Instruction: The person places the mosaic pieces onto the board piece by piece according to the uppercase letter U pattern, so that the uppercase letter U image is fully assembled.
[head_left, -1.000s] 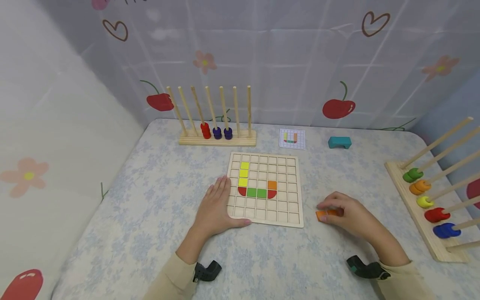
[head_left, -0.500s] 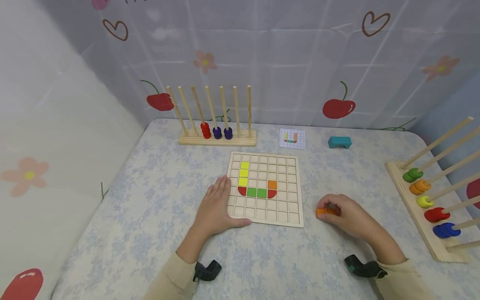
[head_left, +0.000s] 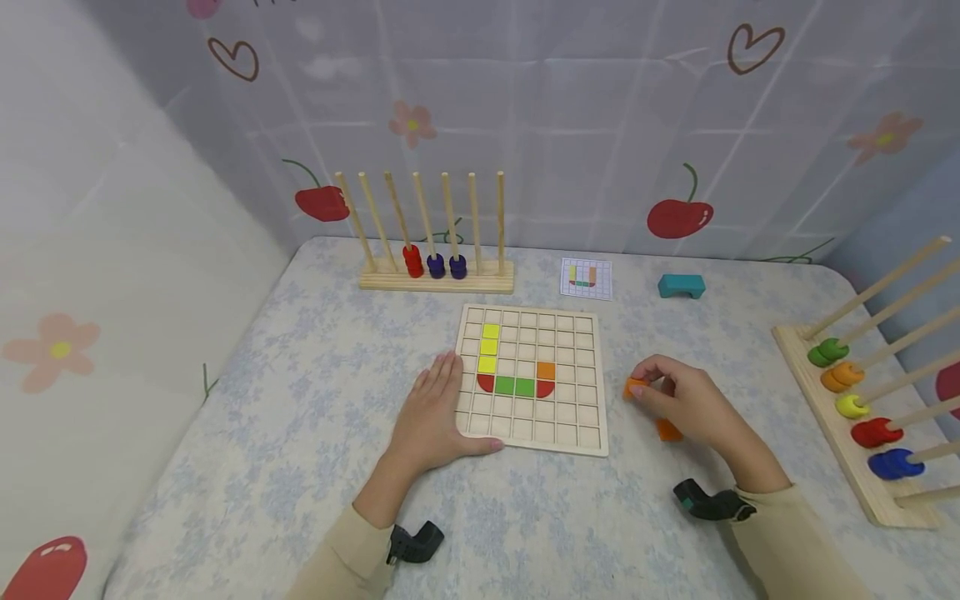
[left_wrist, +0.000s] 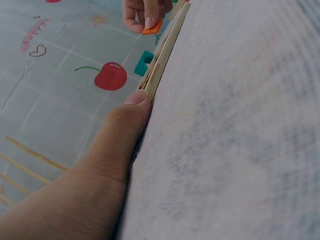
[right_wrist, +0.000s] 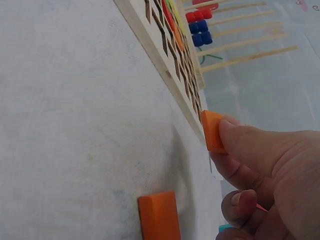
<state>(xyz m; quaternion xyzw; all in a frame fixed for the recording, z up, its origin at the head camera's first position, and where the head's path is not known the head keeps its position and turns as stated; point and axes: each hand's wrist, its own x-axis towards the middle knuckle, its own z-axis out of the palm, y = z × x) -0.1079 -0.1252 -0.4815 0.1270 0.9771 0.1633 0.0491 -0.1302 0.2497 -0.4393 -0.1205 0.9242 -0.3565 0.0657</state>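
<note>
My right hand (head_left: 690, 407) pinches a small orange square tile (right_wrist: 212, 132) between thumb and fingers, just right of the wooden grid board (head_left: 557, 427). Below that hand a second orange tile (head_left: 668, 430) lies on the table. My left hand (head_left: 426, 417) rests flat with straight fingers along the board's left edge, its thumb at the near edge. Set in the grid are several yellow tiles (head_left: 489, 347), two green tiles (head_left: 514, 386), two rounded red tiles (head_left: 545, 389) and one orange tile (head_left: 546, 371).
Behind the board stand a peg rack (head_left: 437, 282) with red and blue beads, a small pattern card (head_left: 586, 278) and a teal bridge-shaped block (head_left: 681, 286). Another peg rack (head_left: 855, 425) with coloured beads is at the right. A printed curtain hangs behind the table.
My right hand has picked one orange tile up from the pair and moved it forward and slightly left; the other tile stays on the table. The left hand has not moved.
</note>
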